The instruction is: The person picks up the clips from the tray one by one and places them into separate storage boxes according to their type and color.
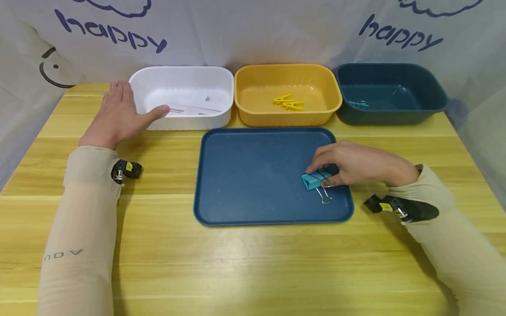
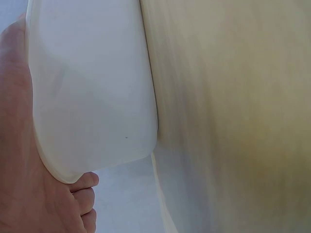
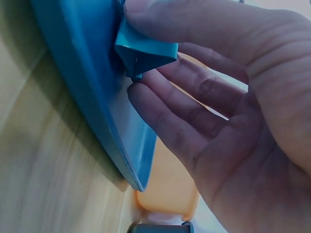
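Observation:
A teal binder clip (image 1: pixel 315 180) with silver wire handles is pinched between the thumb and fingers of my right hand (image 1: pixel 348 164), over the right side of the blue tray (image 1: pixel 253 175). In the right wrist view the thumb lies on top of the binder clip (image 3: pixel 146 48) and the fingertips are below it, close to the tray. My left hand (image 1: pixel 118 114) rests at the left end of the white bin (image 1: pixel 182 123), fingers straight and thumb along its front rim. The left wrist view shows that hand (image 2: pixel 29 160) against the bin's rim.
A yellow bin (image 1: pixel 288 119) holds yellow clothespins (image 1: pixel 287 102). The dark teal bin (image 1: pixel 391 117) at the right holds a small teal piece (image 1: pixel 359 104). Thin metallic pieces (image 1: pixel 193 109) lie in the white bin. All stand behind the tray on the wooden table (image 1: pixel 237 267), before a white cloth.

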`<state>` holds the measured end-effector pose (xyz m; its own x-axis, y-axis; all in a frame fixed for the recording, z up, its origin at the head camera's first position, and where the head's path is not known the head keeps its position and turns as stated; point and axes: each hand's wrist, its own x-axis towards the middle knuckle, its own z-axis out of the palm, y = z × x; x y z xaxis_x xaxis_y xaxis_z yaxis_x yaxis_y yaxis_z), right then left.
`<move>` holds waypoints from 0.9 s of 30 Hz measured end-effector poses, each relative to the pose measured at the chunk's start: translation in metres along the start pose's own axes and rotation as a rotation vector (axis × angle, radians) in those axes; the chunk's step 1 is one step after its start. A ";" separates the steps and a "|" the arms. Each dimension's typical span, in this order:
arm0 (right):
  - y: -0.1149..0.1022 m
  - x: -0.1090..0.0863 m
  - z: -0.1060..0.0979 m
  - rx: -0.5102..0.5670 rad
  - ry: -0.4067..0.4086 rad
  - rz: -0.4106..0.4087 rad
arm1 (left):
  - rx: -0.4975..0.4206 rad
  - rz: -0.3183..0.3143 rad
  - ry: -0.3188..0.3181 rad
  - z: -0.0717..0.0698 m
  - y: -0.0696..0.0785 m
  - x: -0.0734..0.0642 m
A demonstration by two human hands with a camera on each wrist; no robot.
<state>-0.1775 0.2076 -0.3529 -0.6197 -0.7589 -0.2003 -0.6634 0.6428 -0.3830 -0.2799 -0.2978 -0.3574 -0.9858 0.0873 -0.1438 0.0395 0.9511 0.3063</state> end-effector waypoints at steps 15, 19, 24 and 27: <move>-0.003 0.000 -0.004 -0.023 0.019 0.020 | -0.004 0.002 0.002 0.000 -0.003 -0.002; -0.005 0.000 -0.006 -0.037 0.022 0.024 | -0.013 0.005 0.010 -0.002 -0.004 -0.004; -0.004 -0.004 -0.010 -0.046 0.044 0.046 | -0.020 0.015 0.013 -0.004 -0.002 -0.004; -0.004 -0.007 -0.012 -0.055 0.068 0.046 | -0.022 0.022 0.014 -0.003 -0.001 -0.004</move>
<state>-0.1757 0.2114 -0.3396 -0.6759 -0.7206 -0.1545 -0.6542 0.6832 -0.3245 -0.2769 -0.3002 -0.3540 -0.9868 0.1043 -0.1240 0.0581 0.9423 0.3297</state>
